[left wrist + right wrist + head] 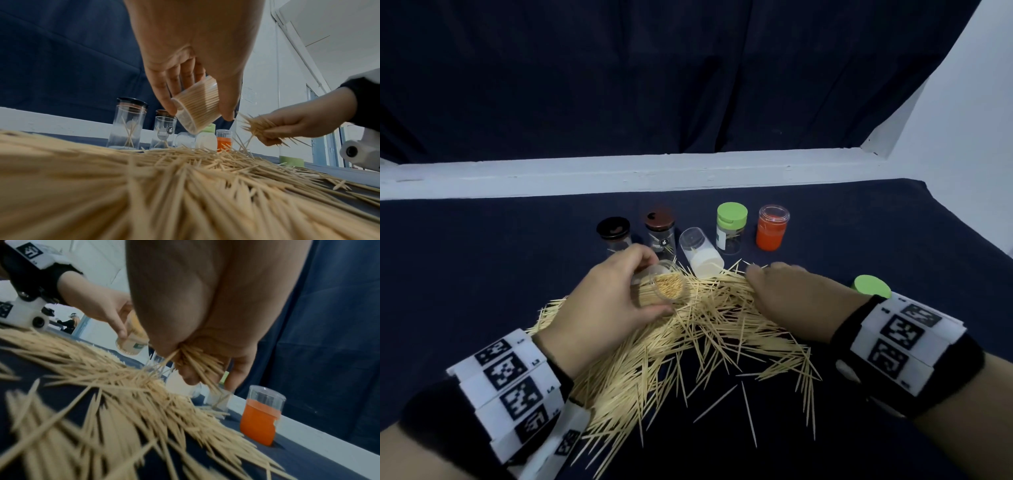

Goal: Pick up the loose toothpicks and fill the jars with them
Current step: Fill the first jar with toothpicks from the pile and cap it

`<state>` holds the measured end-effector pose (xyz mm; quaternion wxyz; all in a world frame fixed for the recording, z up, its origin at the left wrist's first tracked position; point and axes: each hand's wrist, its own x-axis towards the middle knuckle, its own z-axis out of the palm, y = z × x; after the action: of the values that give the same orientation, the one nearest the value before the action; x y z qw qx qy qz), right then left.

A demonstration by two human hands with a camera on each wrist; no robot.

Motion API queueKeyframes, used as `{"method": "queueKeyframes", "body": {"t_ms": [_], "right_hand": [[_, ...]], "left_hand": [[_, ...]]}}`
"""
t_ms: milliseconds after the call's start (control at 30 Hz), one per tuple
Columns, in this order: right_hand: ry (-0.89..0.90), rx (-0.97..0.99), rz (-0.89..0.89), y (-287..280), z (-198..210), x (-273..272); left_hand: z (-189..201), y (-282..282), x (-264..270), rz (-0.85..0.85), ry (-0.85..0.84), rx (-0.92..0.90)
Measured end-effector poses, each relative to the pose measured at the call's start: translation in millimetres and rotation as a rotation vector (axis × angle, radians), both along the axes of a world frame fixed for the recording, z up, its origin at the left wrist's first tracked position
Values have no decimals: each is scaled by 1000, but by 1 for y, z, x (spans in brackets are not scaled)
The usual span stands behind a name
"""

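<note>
A big heap of loose toothpicks (pixel 688 339) (pixel 185 186) (pixel 115 402) covers the dark cloth in front of me. My left hand (pixel 619 294) (pixel 193 91) grips a clear jar (pixel 669 286) (pixel 197 105) (pixel 131 344) packed with toothpicks, tilted, just above the heap's far side. To its right, my right hand (pixel 780 291) (pixel 287 128) (pixel 197 363) clutches a bundle of toothpicks (pixel 259 126) (pixel 197 365) at the heap's far edge.
Behind the heap stand a black-lidded jar (pixel 613 236), a brown-lidded jar (pixel 660 233), a green-lidded jar (pixel 731 228) and an orange jar (pixel 773 228) (pixel 261 417). A clear jar with white contents (pixel 700 251) lies tipped. A green lid (pixel 871 286) sits at the right. A white ledge (pixel 619 174) bounds the cloth.
</note>
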<state>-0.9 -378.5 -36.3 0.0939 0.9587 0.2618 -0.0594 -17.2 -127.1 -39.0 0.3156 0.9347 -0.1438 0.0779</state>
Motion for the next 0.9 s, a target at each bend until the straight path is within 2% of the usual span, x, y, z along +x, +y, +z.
{"method": "queueKeyframes", "body": {"t_ms": [67,200,433,600,800,900], "right_hand": [[33,134,-8,8,10,3],[61,270,18,28,28,2],[-49,46,116,45,20,6],[24,67,62,51,27,9],[-49,-31,124,65,39,4],[-48,44,123,73,41,3]], "left_hand": [[-1,0,1,3,9,3],[0,0,2,4,29,4],[1,2,1,14,2,-19],[3,2,1,3,-32,-11],[-1,0,1,-30,-103,94],[0,0,1,-42,-85,81]]}}
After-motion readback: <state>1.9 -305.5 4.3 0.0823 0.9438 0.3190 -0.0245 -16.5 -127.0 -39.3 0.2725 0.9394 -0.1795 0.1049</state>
